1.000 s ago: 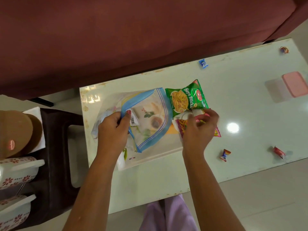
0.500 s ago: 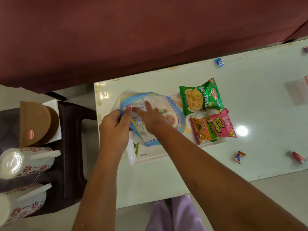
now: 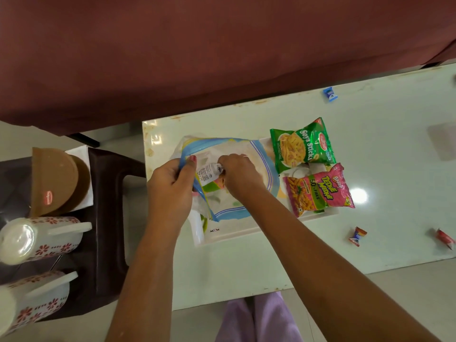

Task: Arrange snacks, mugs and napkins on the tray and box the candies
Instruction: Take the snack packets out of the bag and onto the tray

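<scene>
Left hand (image 3: 170,191) clenches zip bag (image 3: 256,154) rim; right hand (image 3: 240,174), inside bag, pinches white sachet (image 3: 209,172). Right of right hand: two snack packets on tray (image 3: 234,237), Soya Sticks (image 3: 302,145) and Tedhe Medhe (image 3: 318,190); three candies (image 3: 357,236) beyond. Left of left hand: two mugs (image 3: 42,239).

Pale glossy table (image 3: 222,267) bears white tray (image 3: 234,237), blue candy (image 3: 330,94), striped candy (image 3: 357,236), red candy (image 3: 445,239).

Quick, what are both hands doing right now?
Left hand: grips the rim of the clear plastic zip bag with blue edges.
Right hand: inside the bag, fingers pinch a small white printed packet.
</scene>
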Demonstrator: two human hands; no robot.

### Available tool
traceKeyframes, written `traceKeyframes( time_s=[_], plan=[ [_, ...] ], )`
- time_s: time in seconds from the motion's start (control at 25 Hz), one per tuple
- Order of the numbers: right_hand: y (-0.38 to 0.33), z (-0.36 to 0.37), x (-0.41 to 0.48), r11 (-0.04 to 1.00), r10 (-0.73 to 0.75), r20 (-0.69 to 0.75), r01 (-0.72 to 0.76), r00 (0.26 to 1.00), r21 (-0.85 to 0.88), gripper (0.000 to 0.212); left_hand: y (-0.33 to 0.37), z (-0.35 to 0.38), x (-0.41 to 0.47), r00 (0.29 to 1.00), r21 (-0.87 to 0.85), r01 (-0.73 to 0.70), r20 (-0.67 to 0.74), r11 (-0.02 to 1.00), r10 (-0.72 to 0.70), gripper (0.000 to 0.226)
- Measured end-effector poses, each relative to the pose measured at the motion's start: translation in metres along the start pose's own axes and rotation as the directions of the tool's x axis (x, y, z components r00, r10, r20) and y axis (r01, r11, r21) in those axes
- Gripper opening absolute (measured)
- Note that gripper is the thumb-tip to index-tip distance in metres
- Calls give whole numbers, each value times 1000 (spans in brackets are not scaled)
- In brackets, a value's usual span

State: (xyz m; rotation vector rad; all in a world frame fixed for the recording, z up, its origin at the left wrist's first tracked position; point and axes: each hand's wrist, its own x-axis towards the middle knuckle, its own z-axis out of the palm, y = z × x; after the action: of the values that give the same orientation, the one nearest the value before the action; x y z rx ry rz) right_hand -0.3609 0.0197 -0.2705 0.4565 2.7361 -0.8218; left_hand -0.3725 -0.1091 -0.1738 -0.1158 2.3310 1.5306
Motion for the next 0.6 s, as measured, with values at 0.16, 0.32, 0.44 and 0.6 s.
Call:
traceKeyframes(
  time_s=[0.16,0.32,0.44,0.6],
  plan=[
    [11,-38,-34,975,52,-259,7,964,220,18,3,6,-1,996,133,-33,-77,991,44,28],
    [37,-66,-77,553,438,-199,-88,877,828,24,12,9,-6,948,322,-214,-158,922,275,18],
    [43,-68,-94,18,497,149,-182,855,983,28,19,17,-9,916,486,-381,86,787,391,45],
    [50,-67,-99,-199,417,259,-190,871,961,24,21,23,-6,920,579,-368,112,728,376,44]
  ],
)
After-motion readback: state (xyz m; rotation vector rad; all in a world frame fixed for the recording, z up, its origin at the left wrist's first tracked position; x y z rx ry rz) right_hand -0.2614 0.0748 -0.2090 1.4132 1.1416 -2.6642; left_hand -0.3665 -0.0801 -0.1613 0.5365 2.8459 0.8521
